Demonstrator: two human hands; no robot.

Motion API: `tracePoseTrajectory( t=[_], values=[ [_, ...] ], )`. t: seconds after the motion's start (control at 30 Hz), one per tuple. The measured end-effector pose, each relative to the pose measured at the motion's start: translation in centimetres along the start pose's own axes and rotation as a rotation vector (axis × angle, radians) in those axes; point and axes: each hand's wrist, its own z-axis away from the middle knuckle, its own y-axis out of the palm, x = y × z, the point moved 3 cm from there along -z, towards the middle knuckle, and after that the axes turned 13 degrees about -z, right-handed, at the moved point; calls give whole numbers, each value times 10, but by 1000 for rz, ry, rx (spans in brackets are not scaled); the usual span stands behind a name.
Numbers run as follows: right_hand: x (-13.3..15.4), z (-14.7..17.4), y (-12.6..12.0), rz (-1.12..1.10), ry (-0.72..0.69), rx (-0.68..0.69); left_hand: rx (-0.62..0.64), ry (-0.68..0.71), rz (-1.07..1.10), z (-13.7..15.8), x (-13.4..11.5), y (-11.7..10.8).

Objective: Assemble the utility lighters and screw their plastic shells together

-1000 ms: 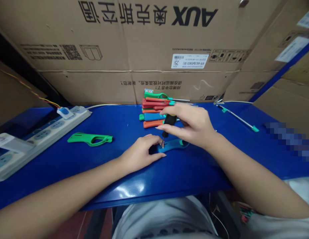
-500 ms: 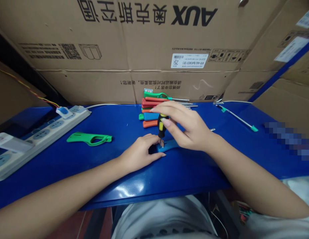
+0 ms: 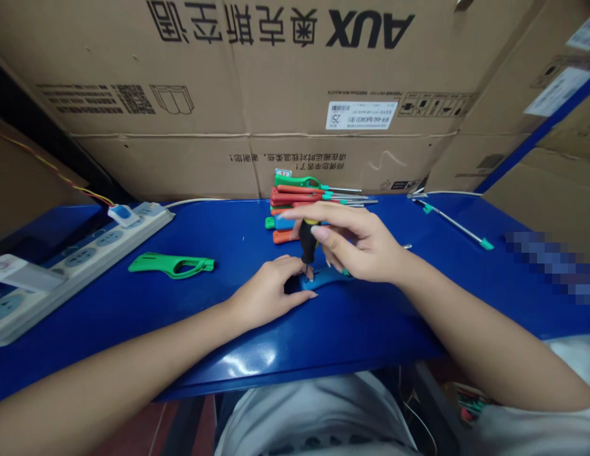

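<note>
A blue long-necked gas lighter (image 3: 329, 275) lies flat on the blue table. My left hand (image 3: 266, 292) is closed around its left end, with the thumb on the near side and the fingers on the far side. My right hand (image 3: 364, 244) grips a black and yellow screwdriver (image 3: 307, 244) by its handle. The screwdriver stands nearly upright, its shaft reaching down to the lighter's left end beside my left fingertips; the exact tip contact is too small to tell. My right hand hides part of the lighter's right side.
Several red, orange, green and blue lighters (image 3: 295, 197) are piled behind my hands. A green lighter shell (image 3: 171, 265) lies to the left, near a white power strip (image 3: 92, 250). A metal lighter tube (image 3: 459, 227) rests at the right. Cardboard (image 3: 275, 107) walls the back.
The screwdriver's handle has turned and my right fingers have shifted around it, spreading lower. My left hand and the blue lighter have stayed in place.
</note>
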Motion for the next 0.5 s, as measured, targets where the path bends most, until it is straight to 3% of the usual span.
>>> tracePoseTrajectory(
  t=[0.1,0.2,0.37,0.5],
  values=[
    [0,2,-2,126,-76,-75,-14,7,0,0,1,1],
    [0,4,-1,275,-116,-40,-28,10,-9,1,1,1],
    [-4,3,3,1,53,37,-10,3,-21,0,0,0],
    [-3,4,2,131,-13,-44,-16,1,-21,0,1,1]
  ],
)
